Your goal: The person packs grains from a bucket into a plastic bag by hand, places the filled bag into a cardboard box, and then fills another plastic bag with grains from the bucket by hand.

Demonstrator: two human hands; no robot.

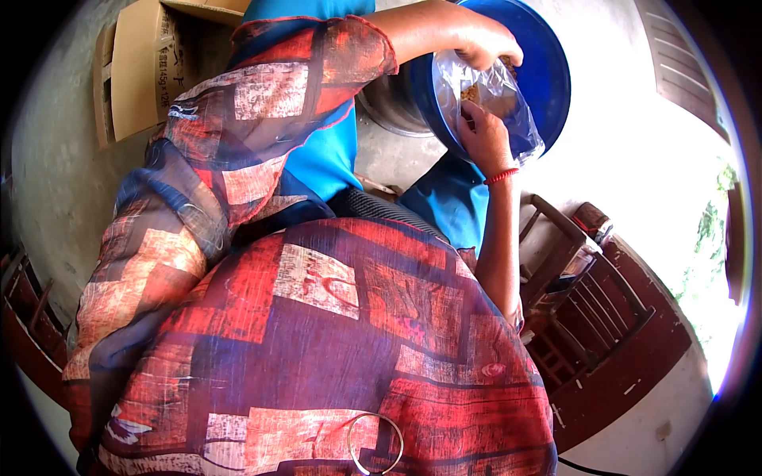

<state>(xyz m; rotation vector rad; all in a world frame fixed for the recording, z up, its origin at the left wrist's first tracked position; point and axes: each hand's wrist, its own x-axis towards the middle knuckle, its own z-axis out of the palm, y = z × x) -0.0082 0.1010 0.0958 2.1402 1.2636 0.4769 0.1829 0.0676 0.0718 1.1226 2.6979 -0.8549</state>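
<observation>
A clear plastic bag with brown crumbly contents lies in the mouth of a blue round tub. My left hand reaches in from above, its fingers curled at the bag's far upper edge; some brown material shows beside the fingertips. My right hand, with a red bead bracelet on its wrist, grips the bag's near edge, fingers bent inward. The fingertips of both hands are partly hidden.
An open cardboard box stands at the upper left. Beside the tub is a metal round vessel. A wooden chair lies or stands at the right, near a dark red panel. My blue-clad knees flank the tub.
</observation>
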